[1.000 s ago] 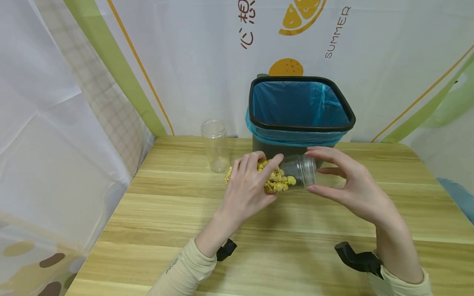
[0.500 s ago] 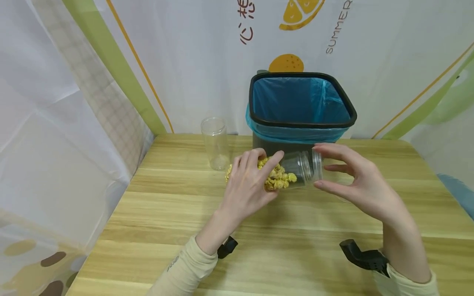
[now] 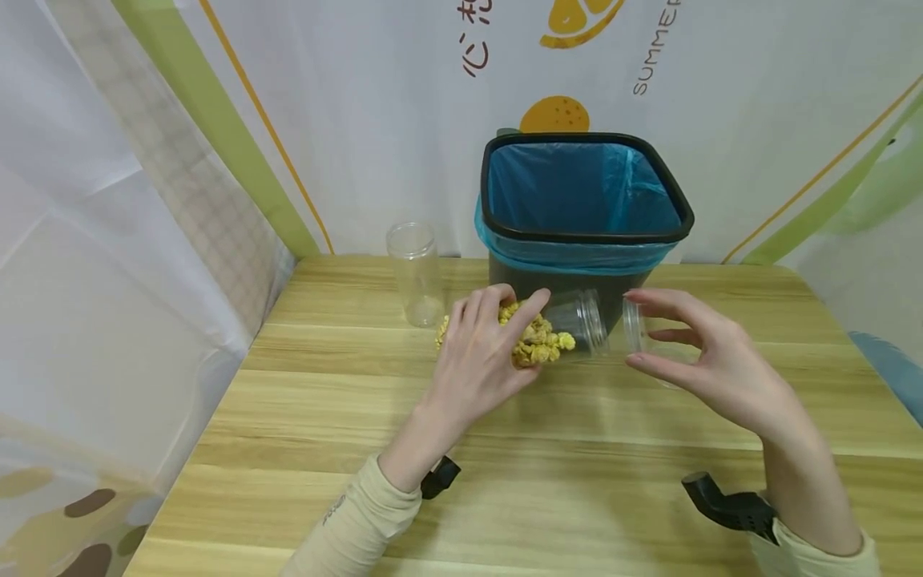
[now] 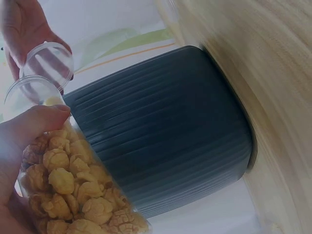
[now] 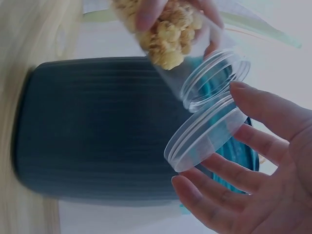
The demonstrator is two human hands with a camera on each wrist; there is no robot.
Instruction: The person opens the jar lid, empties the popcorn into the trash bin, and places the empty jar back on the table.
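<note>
My left hand (image 3: 479, 353) grips a clear plastic jar (image 3: 573, 320), tipped on its side with its mouth facing right. Yellow popcorn (image 4: 80, 187) fills much of it, and the part near the mouth holds none. My right hand (image 3: 710, 353) pinches a clear screw lid (image 5: 207, 129) by its edge between thumb and fingers. A narrow gap separates the lid from the jar's threaded mouth (image 5: 214, 80) in the head view. Behind both hands stands a dark bin (image 4: 161, 131) with a blue liner.
A second clear jar (image 3: 414, 276) stands upright left of the bin, with no popcorn in it. The bin's black rim (image 3: 587, 238) rises behind the hands. A clear round piece (image 3: 672, 377) lies on the wooden table (image 3: 548, 481), partly behind my right hand.
The lid has come off the jar's mouth and moved right in my right hand. My left hand keeps the jar in about the same place. The head view has tilted slightly down.
</note>
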